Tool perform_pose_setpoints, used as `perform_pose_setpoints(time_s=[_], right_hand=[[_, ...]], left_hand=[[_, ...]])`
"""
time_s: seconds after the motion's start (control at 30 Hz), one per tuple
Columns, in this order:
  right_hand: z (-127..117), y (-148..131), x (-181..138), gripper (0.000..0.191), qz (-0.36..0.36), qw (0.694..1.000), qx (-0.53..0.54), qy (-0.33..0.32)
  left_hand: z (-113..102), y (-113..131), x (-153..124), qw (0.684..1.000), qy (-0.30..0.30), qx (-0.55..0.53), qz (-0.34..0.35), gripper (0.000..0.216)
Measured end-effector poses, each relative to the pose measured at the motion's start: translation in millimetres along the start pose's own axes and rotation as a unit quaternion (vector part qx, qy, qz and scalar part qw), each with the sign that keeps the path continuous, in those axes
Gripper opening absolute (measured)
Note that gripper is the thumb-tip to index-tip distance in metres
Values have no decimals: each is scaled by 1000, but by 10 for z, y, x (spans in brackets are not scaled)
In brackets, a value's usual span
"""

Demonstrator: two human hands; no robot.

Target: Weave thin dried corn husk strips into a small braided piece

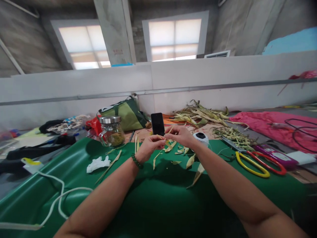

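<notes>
My left hand (pixel 150 147), with a green bead bracelet (pixel 137 161) at its wrist, is closed in a pinch. Close against it, my right hand (pixel 182 136) pinches too, its fingers bent. A thin pale strip of dried husk (pixel 169 131) shows between the fingertips; its lower part is hidden by them. Just beyond the hands a black phone (pixel 158 123) stands upright. Below and right of them, dried husk pieces (pixel 190 162) are scattered over the green sheet (pixel 163 201). A white spool of thread (pixel 201 138) sits behind my right wrist.
At left are a lidded glass mug (pixel 115 134), crumpled tissue (pixel 98 164), white cord (pixel 58 198) and a green bag (pixel 126 114). Scissors (pixel 252 165) with yellow and red handles and a purple box (pixel 277 158) lie right. Husk bundles (pixel 198 114) and pink cloth (pixel 269 127) lie farther back.
</notes>
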State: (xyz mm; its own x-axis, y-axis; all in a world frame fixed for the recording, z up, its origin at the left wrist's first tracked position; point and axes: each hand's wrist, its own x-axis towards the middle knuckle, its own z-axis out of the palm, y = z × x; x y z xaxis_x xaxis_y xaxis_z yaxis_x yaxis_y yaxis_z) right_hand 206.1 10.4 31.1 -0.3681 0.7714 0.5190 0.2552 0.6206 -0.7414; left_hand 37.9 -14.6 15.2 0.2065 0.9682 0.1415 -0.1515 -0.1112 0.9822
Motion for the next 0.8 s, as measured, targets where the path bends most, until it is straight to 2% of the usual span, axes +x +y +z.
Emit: perform_pose_setpoints(time_s=[0.07, 0.13, 0.23, 0.27, 0.33, 0.37, 0.4, 0.47, 0.53, 0.6, 0.67, 0.73, 0.8], right_hand=[[43, 10, -1, 32, -24, 1000, -11, 8], [19, 59, 16, 39, -26, 998, -22, 46], [-208, 194, 84, 45, 15, 989, 11, 144], [-312, 235, 112, 47, 28, 981, 43, 187], [-489, 277, 149, 49, 41, 966, 113, 229], [-536, 272, 152, 49, 42, 966, 140, 215], [-546, 254, 143, 50, 44, 972, 151, 176], [-454, 193, 101, 48, 44, 990, 132, 37], [-271, 137, 54, 43, 45, 987, 99, -122], [-93, 117, 28, 36, 40, 974, 90, -205], [11, 132, 28, 32, 31, 973, 94, -207], [27, 160, 41, 30, 28, 981, 113, -158], [-11, 178, 55, 28, 34, 984, 144, -98]], left_hand=[[5, -35, -11, 1000, -20, 22, 1, 23], [12, -82, -16, 998, -33, 56, -4, 24], [20, -152, -8, 992, -58, 102, -43, 27], [19, -164, 0, 992, -63, 99, -51, 28], [5, -158, 19, 995, -53, 67, -53, 32], [-8, -139, 27, 997, -41, 44, -48, 34], [-24, -113, 33, 998, -32, 21, -43, 36], [-58, -48, 33, 999, -37, -14, -33, 40], [-80, 10, 20, 998, -57, -31, -20, 42], [-90, 51, 4, 997, -68, -37, -17, 43], [-100, 80, -3, 996, -67, -54, -21, 44], [-125, 108, 10, 993, -59, -100, -33, 41], [-161, 130, 37, 984, -24, -169, -44, 41]])
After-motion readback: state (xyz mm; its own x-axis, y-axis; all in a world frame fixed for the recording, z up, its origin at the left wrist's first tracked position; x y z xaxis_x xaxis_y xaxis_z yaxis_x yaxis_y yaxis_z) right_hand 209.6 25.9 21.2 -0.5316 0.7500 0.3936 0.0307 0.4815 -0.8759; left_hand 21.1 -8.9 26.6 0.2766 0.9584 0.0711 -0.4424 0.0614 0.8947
